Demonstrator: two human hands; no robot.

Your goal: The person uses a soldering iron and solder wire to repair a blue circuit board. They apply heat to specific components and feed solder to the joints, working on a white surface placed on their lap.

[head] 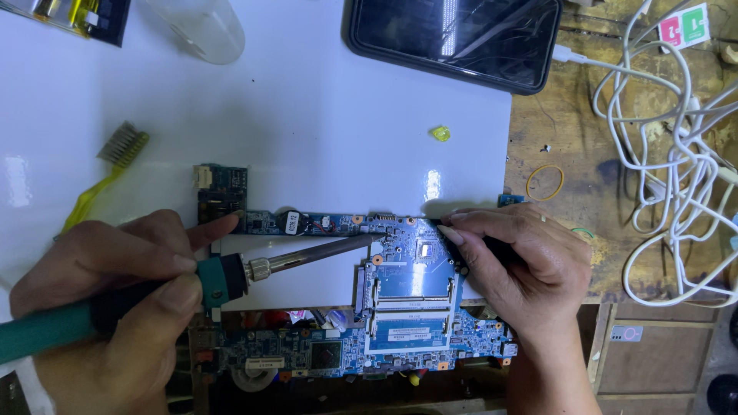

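Left hand (108,296) fisted around soldering iron (231,278); right hand (523,257) fingertips on circuit board (407,307)

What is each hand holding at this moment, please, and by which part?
Left hand holds the soldering iron by its green handle; right hand presses the blue circuit board at its edge.

Left hand (115,307) low at the near left, knuckles up, wrapped in a closed grip, thumb pressed along the near side, forefinger stretched out flat and pointing toward the other hand. Right hand (523,265) opposite it, wrist rising from the near edge, back of the hand up, fingers (477,230) bunched together and pinched shut, tips aimed leftward.
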